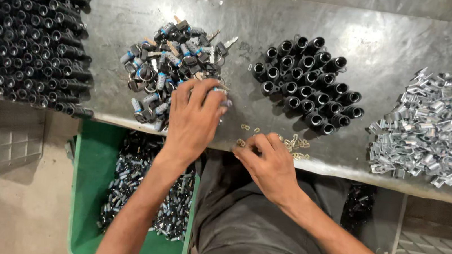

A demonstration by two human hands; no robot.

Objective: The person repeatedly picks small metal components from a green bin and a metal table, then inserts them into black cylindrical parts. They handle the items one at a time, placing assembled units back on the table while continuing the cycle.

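My left hand (193, 119) rests on the near edge of a pile of small lock cylinders with keys (172, 64), its fingers closed around one blue-tipped piece at the pile's right side. My right hand (267, 164) sits at the table's front edge, fingertips pinching at tiny brass clips (295, 143) scattered there; whether it holds one is unclear. A cluster of upright black tubes (309, 82) stands just beyond the right hand.
A big stack of black tubes (22, 24) fills the left of the grey metal table (388, 43). A heap of shiny metal clips (444, 126) lies at right. Below the table, a green crate (89, 185) holds finished pieces, with grey crates (9, 139) beside it.
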